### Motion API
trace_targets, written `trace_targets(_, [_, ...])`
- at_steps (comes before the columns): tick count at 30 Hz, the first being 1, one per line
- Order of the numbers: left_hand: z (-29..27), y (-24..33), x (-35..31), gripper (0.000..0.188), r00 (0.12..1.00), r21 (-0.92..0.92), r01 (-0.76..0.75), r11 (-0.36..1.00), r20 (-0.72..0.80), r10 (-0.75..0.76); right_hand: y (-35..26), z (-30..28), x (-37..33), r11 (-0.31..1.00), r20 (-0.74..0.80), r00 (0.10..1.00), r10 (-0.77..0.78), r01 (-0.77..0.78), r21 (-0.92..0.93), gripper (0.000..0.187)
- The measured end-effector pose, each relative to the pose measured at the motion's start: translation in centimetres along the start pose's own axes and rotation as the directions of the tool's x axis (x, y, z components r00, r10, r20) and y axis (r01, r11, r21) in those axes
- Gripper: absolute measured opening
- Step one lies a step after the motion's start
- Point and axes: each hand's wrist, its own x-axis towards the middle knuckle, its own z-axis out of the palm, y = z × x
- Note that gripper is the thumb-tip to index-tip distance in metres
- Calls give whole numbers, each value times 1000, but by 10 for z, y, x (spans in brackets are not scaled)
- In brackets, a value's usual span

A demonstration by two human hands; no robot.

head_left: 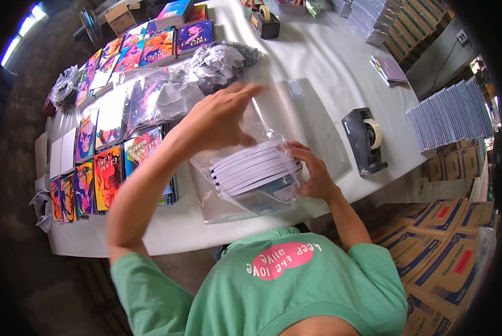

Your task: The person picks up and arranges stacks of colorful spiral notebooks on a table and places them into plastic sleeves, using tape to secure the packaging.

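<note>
A stack of white-paged books (254, 168) sits inside a clear plastic bag (270, 136) at the centre of the frame, and the likeliest trouble is there: its layers lean and fan slightly, so uneven pressure could make them slide over one another and skew the bundle. The right hand (318, 175) is clamped on the stack's right end through the film, fingers above and thumb lower down; were that hold to slacken, the right end could spread. The left hand (223, 116) is raised over the upper left of the stack, fingers apart from the thumb; a hard pull on the film from there might split it or trap loose folds. Loose clear plastic sheets (326, 131) lie beside the bundle, just right of centre, and could cling to the bag or slip along the white table (312, 64). The black tape dispenser (363, 143) stands right of centre, clear of both hands, so a knock seems unlikely. Motion blurs the left fingertips, and whether they touch any film I cannot tell. Glare hides the bag's mouth, the teal cover at the stack's bottom is only partly visible, and another person's hands (299, 3) are cut off by the upper edge.
</note>
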Motion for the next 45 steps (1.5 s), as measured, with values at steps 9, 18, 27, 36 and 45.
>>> trace_targets(9, [-89, -32, -27, 22, 667, -199, -147, 969, -743, -51, -10, -5, 5, 906, 160, 957, -243, 283, -313, 79])
trace_targets(18, [93, -77, -154, 60, 850, 82, -439, 895, -286, 443, -31, -10, 21, 935, 338, 940, -43, 157, -317, 76])
trace_targets(27, [63, -26, -96, 92, 916, -15, -329, 944, 238, 323, -35, -18, 22, 933, 425, 905, 9, 145, -330, 81])
trace_targets(36, [60, -11, -99, 99, 919, 187, -297, 937, 323, 227, 2, -40, 96, 922, 550, 777, 305, -386, 33, 52])
trace_targets(45, [58, -7, -105, 96, 923, 260, -231, 937, 363, 126, -25, -83, 99, 932, -146, 985, 90, -31, 362, 28])
